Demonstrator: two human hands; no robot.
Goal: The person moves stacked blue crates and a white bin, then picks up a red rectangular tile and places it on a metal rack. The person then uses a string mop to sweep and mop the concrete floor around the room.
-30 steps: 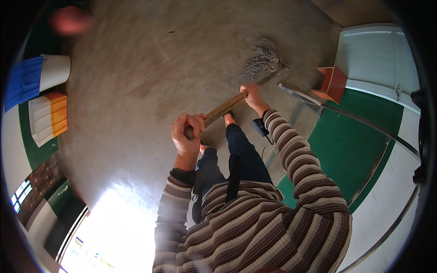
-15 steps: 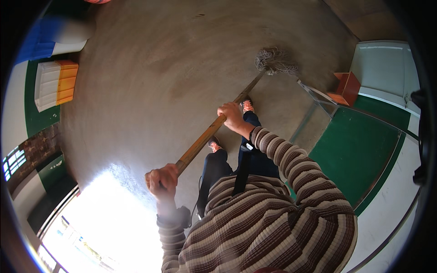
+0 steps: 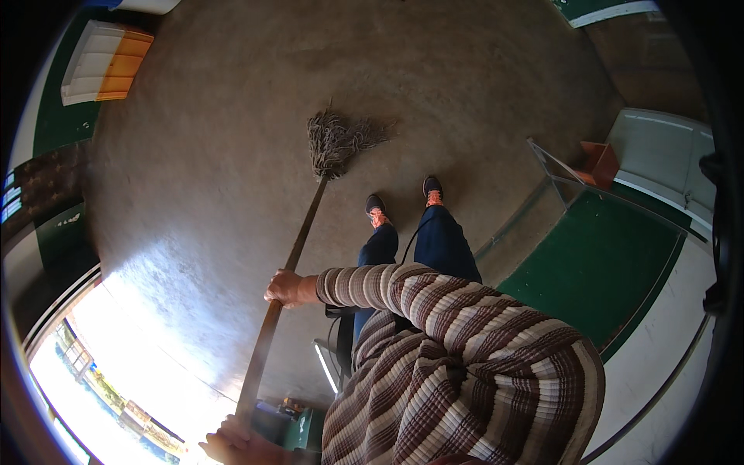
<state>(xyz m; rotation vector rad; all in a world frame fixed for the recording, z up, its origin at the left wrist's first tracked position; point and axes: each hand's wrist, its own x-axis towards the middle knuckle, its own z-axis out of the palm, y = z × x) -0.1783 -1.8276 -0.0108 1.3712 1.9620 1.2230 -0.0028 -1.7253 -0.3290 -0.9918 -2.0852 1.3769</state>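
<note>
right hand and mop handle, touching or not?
Touching. The head view shows the right hand wrapped around the mop handle, with no gap between them.

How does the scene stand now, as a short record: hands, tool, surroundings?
Mop handle: long, brown, wooden
Mop head: grey, stringy, on the brownish-grey floor, ahead and left of two dark shoes
Left hand: on the handle, at the picture's lower edge
Right hand: closed around the handle, nearer the mop head
Right side: flat green rectangular surface, reddish-brown box
</note>
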